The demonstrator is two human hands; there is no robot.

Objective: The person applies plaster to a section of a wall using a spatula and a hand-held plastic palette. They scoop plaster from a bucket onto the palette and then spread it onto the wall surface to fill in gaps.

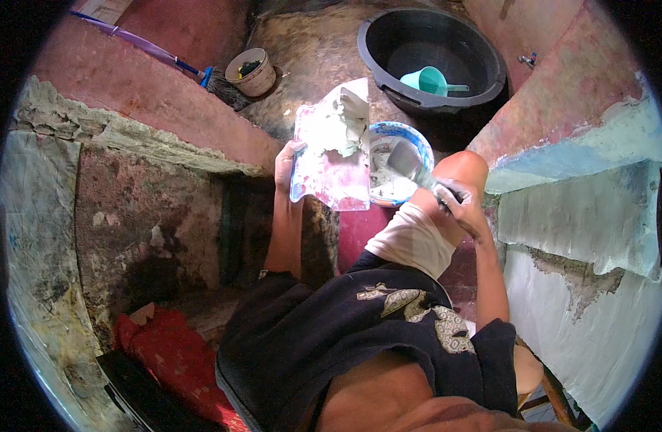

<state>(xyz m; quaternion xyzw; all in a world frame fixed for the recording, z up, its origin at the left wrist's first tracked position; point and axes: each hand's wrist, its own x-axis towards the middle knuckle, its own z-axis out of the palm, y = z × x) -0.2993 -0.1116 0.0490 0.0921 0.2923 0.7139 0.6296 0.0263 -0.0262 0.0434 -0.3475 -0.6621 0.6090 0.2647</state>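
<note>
My left hand (285, 164) is closed on the left edge of a flat board (342, 181) smeared with white paste. A lump of the white paste (342, 129) lies on the board's far half. In my right hand (458, 203) is a putty knife (409, 163), gripped by its handle, its wide blade pointing toward the far left. Below that blade stands a round blue-rimmed bucket (426, 141) with white paste inside. The board covers part of the bucket's left side. Whether the blade touches the paste cannot be made out.
A large black tub (388, 96) with a mint-green dipper (426, 81) stands at the far right. Farther left are a small pail (257, 83) and a brush (227, 90). Low pink walls (165, 101) flank me; red cloth (176, 360) lies at lower left. A tap (527, 60) juts from the right wall.
</note>
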